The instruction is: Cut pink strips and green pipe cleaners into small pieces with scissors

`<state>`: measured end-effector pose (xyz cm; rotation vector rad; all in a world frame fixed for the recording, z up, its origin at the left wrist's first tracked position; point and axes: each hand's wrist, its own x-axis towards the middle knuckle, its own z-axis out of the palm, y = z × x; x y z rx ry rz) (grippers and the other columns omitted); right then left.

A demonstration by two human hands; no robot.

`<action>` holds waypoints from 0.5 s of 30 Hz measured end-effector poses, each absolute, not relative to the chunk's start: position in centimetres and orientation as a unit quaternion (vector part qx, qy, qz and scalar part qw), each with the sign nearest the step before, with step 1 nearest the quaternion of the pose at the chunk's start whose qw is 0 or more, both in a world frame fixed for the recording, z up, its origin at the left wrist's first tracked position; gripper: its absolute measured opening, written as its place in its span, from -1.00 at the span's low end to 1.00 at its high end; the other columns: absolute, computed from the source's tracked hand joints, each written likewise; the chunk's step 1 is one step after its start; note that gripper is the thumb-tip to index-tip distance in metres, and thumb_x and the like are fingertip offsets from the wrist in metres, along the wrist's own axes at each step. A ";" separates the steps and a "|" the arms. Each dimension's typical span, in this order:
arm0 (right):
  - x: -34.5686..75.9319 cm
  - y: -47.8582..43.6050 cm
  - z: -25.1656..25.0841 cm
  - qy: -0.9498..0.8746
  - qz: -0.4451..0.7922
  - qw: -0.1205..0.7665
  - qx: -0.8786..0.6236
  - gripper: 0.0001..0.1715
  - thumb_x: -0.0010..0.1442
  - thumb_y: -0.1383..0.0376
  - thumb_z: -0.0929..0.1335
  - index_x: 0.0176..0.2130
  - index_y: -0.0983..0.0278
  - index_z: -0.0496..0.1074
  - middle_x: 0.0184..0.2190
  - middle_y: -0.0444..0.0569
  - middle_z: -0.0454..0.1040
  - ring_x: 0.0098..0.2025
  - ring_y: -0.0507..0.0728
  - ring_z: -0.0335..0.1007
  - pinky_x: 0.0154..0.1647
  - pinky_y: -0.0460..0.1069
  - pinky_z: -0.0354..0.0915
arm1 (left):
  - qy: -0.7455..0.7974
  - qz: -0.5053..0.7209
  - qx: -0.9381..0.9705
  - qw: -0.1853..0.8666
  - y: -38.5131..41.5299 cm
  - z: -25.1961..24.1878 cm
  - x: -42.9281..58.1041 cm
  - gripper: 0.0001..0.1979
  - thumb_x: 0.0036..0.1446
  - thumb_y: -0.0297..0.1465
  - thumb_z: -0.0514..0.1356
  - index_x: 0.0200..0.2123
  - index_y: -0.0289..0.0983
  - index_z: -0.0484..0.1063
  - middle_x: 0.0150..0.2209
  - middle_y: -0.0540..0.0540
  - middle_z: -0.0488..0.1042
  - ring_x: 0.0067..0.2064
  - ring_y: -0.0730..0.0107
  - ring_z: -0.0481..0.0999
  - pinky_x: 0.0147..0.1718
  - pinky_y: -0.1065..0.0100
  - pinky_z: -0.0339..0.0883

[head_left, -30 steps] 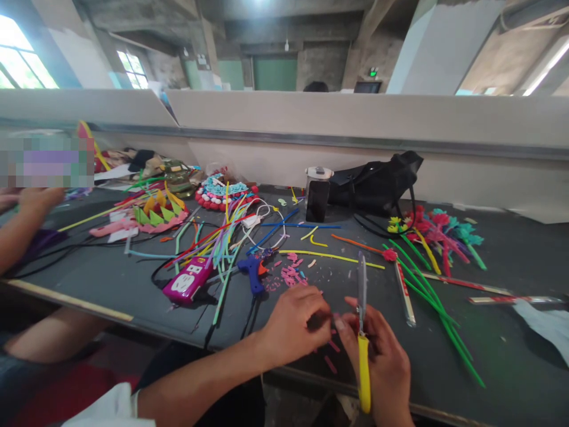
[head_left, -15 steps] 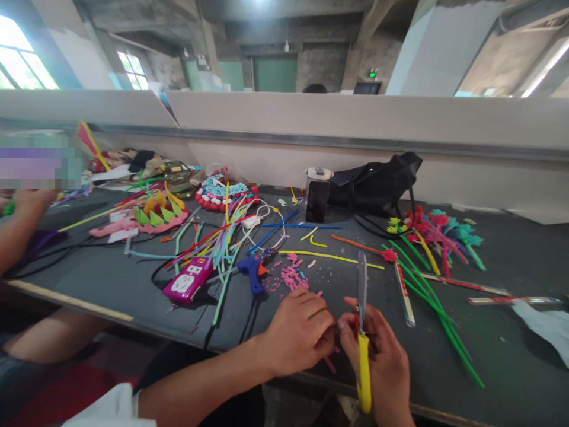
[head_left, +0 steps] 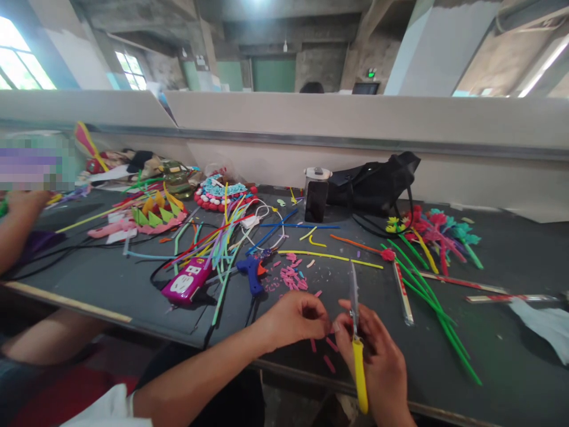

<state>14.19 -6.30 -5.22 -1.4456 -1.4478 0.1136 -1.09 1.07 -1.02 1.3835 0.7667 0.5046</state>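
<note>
In my right hand [head_left: 377, 353] is a pair of scissors [head_left: 361, 373] with a yellow handle, blades pointing away from me. That hand's thumb and fingertips also come close to the other hand. My left hand [head_left: 296, 320] is closed in a pinch, its fingertips meeting the right thumb. Whatever sits between those fingertips is too small to make out. Short pink pipe cleaner pieces [head_left: 329, 363] lie on the table just below the hands. Beyond my left hand there is a small heap of cut pink pipe cleaner pieces [head_left: 293, 279].
A blue glue gun [head_left: 252, 274] and a magenta device [head_left: 186, 283] lie to the left, near a bundle of pipe cleaners [head_left: 222, 237]. Green pipe cleaners [head_left: 438, 308] stretch out at right. A phone [head_left: 316, 201] leans on a cup before a black bag [head_left: 377, 187]. Another person's arm [head_left: 18, 228] shows far left.
My left hand has turned from curled knuckles to a thumb-and-finger pinch. More pink pieces show beneath the hands. The scissors have tilted slightly left with my right hand.
</note>
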 end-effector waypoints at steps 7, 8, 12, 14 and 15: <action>14.1 -6.4 -5.0 -0.606 0.004 0.513 -0.608 -0.66 0.20 0.17 0.35 -0.05 0.26 0.41 -0.29 -0.03 0.55 -0.38 0.08 0.53 -0.35 -0.09 0.43 | 0.336 0.328 0.506 0.724 1.4 -0.7 -1.3 -0.92 -0.18 -0.43 0.32 -0.55 -0.32 0.49 -0.57 0.01 0.41 -0.53 0.56 0.28 -0.50 0.48 0.11; 14.1 -6.3 -5.1 -0.609 -0.007 0.506 -0.610 -0.67 0.20 0.17 0.35 -0.05 0.26 0.40 -0.27 -0.02 0.54 -0.37 0.08 0.52 -0.36 -0.09 0.42 | 0.332 0.362 0.483 0.724 1.5 -0.5 -1.3 -0.92 -0.18 -0.44 0.32 -0.53 -0.33 0.49 -0.56 0.01 0.41 -0.53 0.56 0.27 -0.50 0.48 0.10; 14.1 -6.2 -5.5 -0.637 -0.030 0.472 -0.608 -0.68 0.23 0.18 0.32 -0.04 0.26 0.39 -0.32 -0.03 0.51 -0.41 0.06 0.44 -0.41 -0.09 0.37 | 0.297 0.472 0.395 0.730 1.5 0.3 -1.5 -0.94 -0.10 -0.45 0.32 -0.49 -0.31 0.49 -0.58 0.02 0.38 -0.50 0.54 0.29 -0.43 0.45 0.15; 14.0 -6.2 -5.8 -0.647 -0.039 0.454 -0.611 -0.66 0.23 0.17 0.32 -0.03 0.25 0.39 -0.37 -0.05 0.49 -0.40 0.09 0.43 -0.39 -0.06 0.37 | 0.283 0.502 0.365 0.731 1.5 0.4 -1.6 -0.94 -0.07 -0.45 0.32 -0.47 -0.31 0.50 -0.55 0.02 0.39 -0.47 0.53 0.33 -0.37 0.43 0.19; 14.0 -6.2 -5.9 -0.651 -0.043 0.445 -0.613 -0.65 0.22 0.16 0.32 -0.02 0.24 0.39 -0.38 -0.05 0.49 -0.38 0.10 0.43 -0.38 -0.05 0.37 | 0.276 0.513 0.353 0.732 1.5 0.5 -1.6 -0.94 -0.06 -0.45 0.32 -0.46 -0.30 0.50 -0.52 0.01 0.40 -0.45 0.52 0.34 -0.35 0.42 0.21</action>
